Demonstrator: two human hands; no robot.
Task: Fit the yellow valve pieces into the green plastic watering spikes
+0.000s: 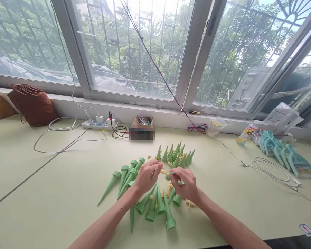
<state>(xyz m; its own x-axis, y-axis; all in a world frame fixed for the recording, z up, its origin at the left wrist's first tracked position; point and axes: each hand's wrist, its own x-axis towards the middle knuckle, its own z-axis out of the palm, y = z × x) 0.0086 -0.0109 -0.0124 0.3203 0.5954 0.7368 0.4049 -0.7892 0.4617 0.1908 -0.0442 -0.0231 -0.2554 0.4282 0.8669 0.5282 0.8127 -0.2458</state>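
Note:
My left hand (148,177) is closed in a pinch above the green plastic spikes, its fingertips partly turned from view. A small yellow plastic fitting (164,172) shows at those fingertips. Close by on the right, my right hand (184,182) pinches a small green plastic piece (172,172) between thumb and forefinger. Ribbed-cap green spikes (150,211) lie in front of and below the hands, with more spikes (124,175) to the left. Behind the hands, several green cones (175,154) stand points up among loose yellow fittings. Both hands cover part of the pile.
A small cardboard box (142,133), partly blurred, stands by the window sill. Left of it are a power strip (93,123) with cables and a brown drawstring bag (32,103). To the right lie a bottle (247,133), light-blue plastic items (285,152) and a coiled white cable (272,171).

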